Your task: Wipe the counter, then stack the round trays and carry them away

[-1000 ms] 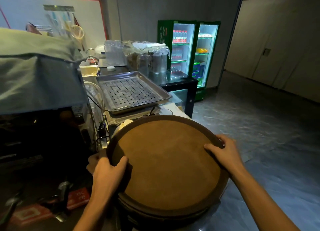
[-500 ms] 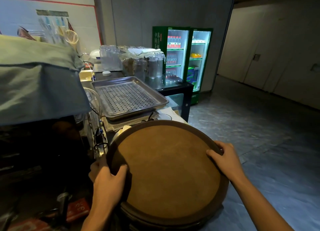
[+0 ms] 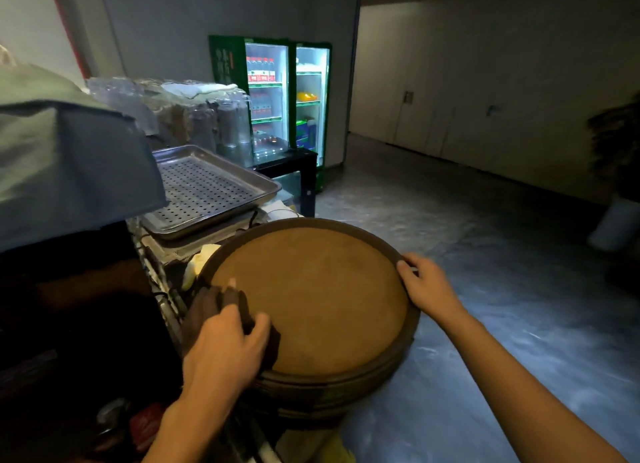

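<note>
The trays are stacked, held, and starting to move away

The view has turned right, toward the open floor point(image 3: 485, 254), so the carry looks begun. The metal tray point(image 3: 207, 188) and fridge point(image 3: 287, 102) now sit far left. The trays point(image 3: 311, 299) are in a pile, near and in the middle. The left hand point(image 3: 221, 351) grips the near left rim and the right hand point(image 3: 427, 284) grips the right rim, well apart.

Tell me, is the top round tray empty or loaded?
Empty. The top tray shows a bare brown surface; only the left hand and right hand touch its rim.
</note>
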`<state>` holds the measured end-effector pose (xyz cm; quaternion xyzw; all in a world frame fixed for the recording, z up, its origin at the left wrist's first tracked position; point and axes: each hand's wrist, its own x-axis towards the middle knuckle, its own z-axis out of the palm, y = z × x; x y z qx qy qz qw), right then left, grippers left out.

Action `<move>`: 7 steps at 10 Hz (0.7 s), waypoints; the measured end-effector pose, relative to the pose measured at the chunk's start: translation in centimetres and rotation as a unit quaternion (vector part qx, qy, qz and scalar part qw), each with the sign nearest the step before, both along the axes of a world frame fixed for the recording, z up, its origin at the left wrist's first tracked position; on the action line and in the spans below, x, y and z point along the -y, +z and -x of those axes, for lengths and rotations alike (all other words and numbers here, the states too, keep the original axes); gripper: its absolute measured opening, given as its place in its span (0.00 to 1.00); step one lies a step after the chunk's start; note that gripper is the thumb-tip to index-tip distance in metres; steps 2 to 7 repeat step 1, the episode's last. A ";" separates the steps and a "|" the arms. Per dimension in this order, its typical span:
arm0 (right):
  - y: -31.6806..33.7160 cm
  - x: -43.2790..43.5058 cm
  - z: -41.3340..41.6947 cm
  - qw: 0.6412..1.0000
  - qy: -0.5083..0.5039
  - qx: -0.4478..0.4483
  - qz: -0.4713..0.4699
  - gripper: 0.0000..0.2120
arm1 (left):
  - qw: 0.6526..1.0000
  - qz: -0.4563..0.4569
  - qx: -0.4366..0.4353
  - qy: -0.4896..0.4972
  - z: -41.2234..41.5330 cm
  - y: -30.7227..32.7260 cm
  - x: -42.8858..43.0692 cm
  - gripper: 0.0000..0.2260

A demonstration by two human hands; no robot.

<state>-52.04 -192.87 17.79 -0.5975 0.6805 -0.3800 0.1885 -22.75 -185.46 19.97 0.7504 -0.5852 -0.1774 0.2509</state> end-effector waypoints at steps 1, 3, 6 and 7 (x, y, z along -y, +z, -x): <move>0.0 -4.6 -1.2 1.000 0.006 0.014 0.006 0.12 | 0.998 -0.002 0.054 -0.043 -0.6 -0.7 -1.2 0.29; 0.0 -4.6 -1.2 1.000 0.006 0.014 0.006 0.12 | 0.998 -0.002 0.054 -0.043 -0.6 -0.7 -1.2 0.29; 0.0 -4.6 -1.2 1.000 0.006 0.014 0.006 0.12 | 0.998 -0.002 0.054 -0.043 -0.6 -0.7 -1.2 0.29; 0.0 -4.6 -1.2 1.000 0.006 0.014 0.006 0.12 | 0.998 -0.002 0.054 -0.043 -0.6 -0.7 -1.2 0.29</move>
